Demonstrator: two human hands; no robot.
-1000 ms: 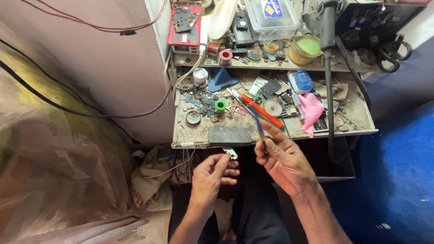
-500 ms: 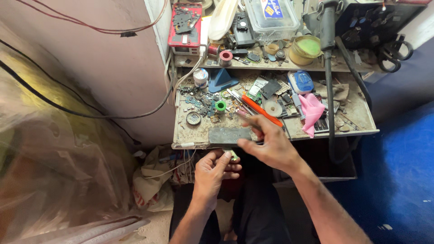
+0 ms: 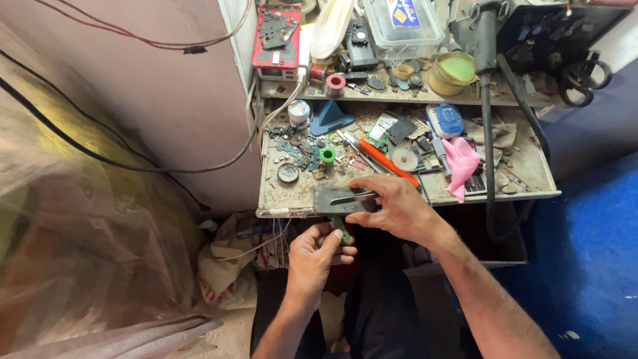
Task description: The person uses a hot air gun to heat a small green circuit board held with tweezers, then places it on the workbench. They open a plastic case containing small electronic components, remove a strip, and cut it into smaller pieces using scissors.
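While right hand [image 3: 399, 209] grips tweezers [image 3: 352, 197] — left hand [image 3: 319, 249] curled below.

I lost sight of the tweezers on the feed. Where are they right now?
In the head view, the tweezers are under the right hand's fingertips, lying on the dark metal plate at the bench's front edge, just above the left hand.

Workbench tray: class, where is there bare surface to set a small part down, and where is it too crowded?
Bare patches on the tray: the front-left corner below the round disc, and the right end beyond the pink cloth. The middle and the upper shelf are crowded.
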